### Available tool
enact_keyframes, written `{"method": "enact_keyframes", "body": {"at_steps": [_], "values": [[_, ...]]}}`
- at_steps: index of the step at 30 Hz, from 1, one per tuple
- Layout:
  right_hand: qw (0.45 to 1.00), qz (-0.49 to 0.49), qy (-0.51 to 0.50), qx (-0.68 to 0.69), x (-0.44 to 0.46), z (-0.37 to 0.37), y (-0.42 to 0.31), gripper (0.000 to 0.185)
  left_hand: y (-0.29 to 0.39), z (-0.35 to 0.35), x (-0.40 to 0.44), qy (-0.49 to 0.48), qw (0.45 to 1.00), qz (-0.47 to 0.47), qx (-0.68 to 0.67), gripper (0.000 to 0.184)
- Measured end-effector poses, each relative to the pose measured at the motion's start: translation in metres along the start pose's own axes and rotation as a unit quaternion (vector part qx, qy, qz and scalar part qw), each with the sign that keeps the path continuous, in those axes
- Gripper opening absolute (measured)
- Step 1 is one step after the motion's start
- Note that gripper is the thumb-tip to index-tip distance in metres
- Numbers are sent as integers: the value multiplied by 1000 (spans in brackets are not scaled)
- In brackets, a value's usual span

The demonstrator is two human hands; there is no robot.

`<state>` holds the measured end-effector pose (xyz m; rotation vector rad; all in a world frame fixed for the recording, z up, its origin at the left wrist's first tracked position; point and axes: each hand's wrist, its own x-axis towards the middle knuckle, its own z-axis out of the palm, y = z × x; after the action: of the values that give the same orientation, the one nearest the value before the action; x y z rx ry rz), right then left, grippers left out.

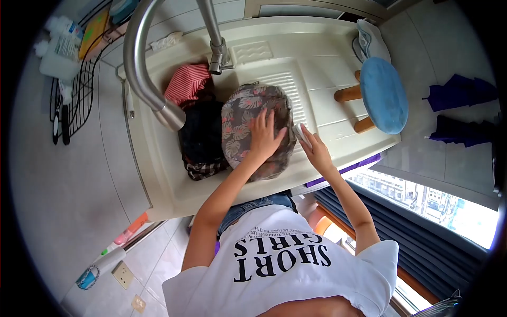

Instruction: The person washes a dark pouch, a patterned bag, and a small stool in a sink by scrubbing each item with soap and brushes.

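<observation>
A grey-brown bag with a pink leaf print [235,113] lies at the edge of the sink's ribbed washboard. My left hand [264,136] rests flat on its upper face, fingers spread. My right hand [317,152] grips a small white scrubbing brush [301,133] at the bag's right side; the bristles are hard to make out. To the left of the bag, dark cloth [202,132] lies in the basin, with a red-and-white striped cloth [187,83] behind it.
A curved metal tap [138,63] arches over the cream sink [327,79]. On the sink's right stands a stool with a blue seat [384,95], tipped on its side. A wire rack [84,95] with bottles hangs left. Folded umbrellas [462,94] hang right.
</observation>
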<state>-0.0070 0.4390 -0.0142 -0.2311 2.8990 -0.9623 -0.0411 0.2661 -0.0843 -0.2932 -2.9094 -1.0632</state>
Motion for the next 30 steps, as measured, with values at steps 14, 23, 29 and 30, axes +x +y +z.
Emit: {"method": "enact_keyframes", "body": {"at_steps": [14, 23, 29, 30], "values": [[998, 3, 59, 21, 168, 56, 45, 35, 26, 21, 22, -18, 996, 12, 91, 83], [922, 172, -29, 346, 75, 23, 53, 36, 37, 22, 71, -57, 959, 31, 274, 43], [934, 85, 185, 295, 35, 52, 74, 35, 15, -58, 63, -58, 832, -333, -440, 22], [931, 84, 186, 303, 34, 49, 61, 35, 9, -63, 59, -57, 836, -333, -433, 22]]}}
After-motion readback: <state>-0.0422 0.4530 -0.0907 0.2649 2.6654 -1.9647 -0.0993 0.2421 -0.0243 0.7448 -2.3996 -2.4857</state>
